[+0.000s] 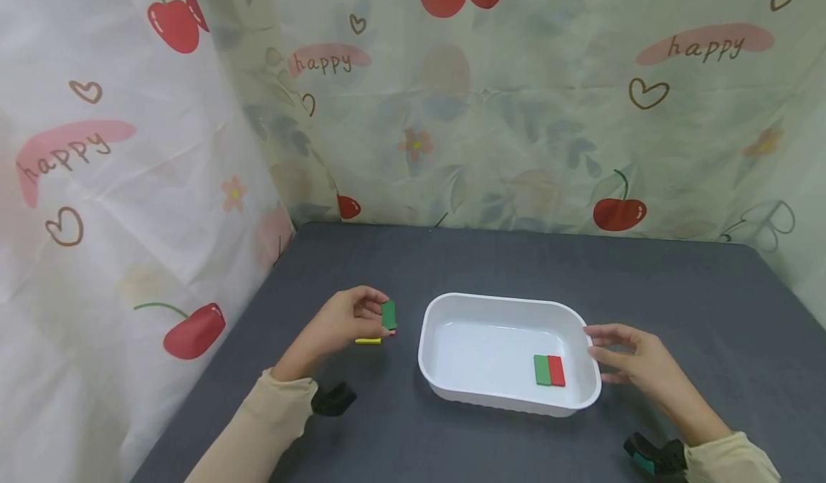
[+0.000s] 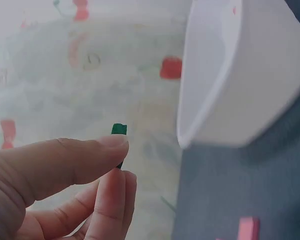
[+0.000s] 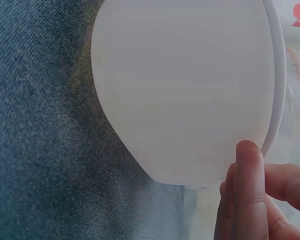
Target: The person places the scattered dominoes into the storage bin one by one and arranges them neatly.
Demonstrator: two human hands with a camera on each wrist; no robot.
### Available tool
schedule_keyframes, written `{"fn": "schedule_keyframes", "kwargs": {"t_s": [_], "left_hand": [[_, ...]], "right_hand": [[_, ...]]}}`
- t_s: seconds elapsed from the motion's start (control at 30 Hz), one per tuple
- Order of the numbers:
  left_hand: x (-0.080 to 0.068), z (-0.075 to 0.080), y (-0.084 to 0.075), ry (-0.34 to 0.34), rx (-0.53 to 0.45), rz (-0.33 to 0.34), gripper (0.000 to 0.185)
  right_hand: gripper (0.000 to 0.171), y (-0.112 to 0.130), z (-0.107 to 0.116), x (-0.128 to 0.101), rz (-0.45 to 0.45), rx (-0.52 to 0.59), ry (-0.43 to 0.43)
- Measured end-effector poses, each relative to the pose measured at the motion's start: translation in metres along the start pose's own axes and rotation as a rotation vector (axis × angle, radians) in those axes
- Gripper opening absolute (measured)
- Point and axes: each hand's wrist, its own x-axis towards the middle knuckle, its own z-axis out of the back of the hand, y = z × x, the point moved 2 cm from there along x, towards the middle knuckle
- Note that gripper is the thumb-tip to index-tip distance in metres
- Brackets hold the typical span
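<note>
My left hand [image 1: 345, 322] pinches a small flat green block [image 1: 388, 314] between thumb and fingertips, left of a white plastic tub [image 1: 477, 393]. In the left wrist view only one narrow end of that green block [image 2: 119, 129] shows above the thumb. Below the hand on the table lie a yellow piece [image 1: 368, 341] and a pinkish-red piece [image 2: 248, 229], partly hidden in the head view. Inside the tub, a green block [image 1: 542, 370] and a red block [image 1: 556, 370] lie side by side. My right hand [image 1: 635, 357] touches the tub's right end at the rim with extended fingers.
A dark grey cloth [image 1: 381, 254] covers the table. Behind and to the left hangs a pale printed curtain [image 1: 387, 110] that meets the table's far edge. Each wrist wears a black camera strap [image 1: 333, 400] close over the tabletop.
</note>
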Motion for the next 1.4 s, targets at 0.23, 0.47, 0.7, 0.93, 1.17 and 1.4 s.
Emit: {"fn": "schedule_keyframes", "kwargs": {"t_s": [0.23, 0.47, 0.7, 0.93, 1.17, 1.4], "left_hand": [[0.005, -0.024, -0.028, 0.063, -0.026, -0.060, 0.047], [0.012, -0.049, -0.044, 0.122, -0.036, -0.085, 0.046], [0.020, -0.076, -0.051, 0.172, -0.011, -0.063, 0.043], [0.026, -0.101, -0.050, 0.209, -0.006, -0.059, 0.041], [0.034, -0.122, -0.047, 0.243, 0.012, -0.083, 0.038], [0.042, -0.139, -0.045, 0.229, 0.101, -0.059, 0.036]], "right_hand": [[0.059, 0.000, 0.001, -0.001, 0.005, -0.007, 0.002], [0.058, 0.000, 0.002, 0.000, 0.006, 0.004, 0.008], [0.060, -0.001, 0.001, 0.002, 0.001, -0.004, 0.009], [0.059, -0.002, 0.001, 0.002, -0.003, -0.006, 0.007], [0.060, -0.001, 0.000, 0.001, -0.003, -0.008, 0.004], [0.060, -0.002, 0.000, 0.002, 0.000, 0.000, 0.010]]}}
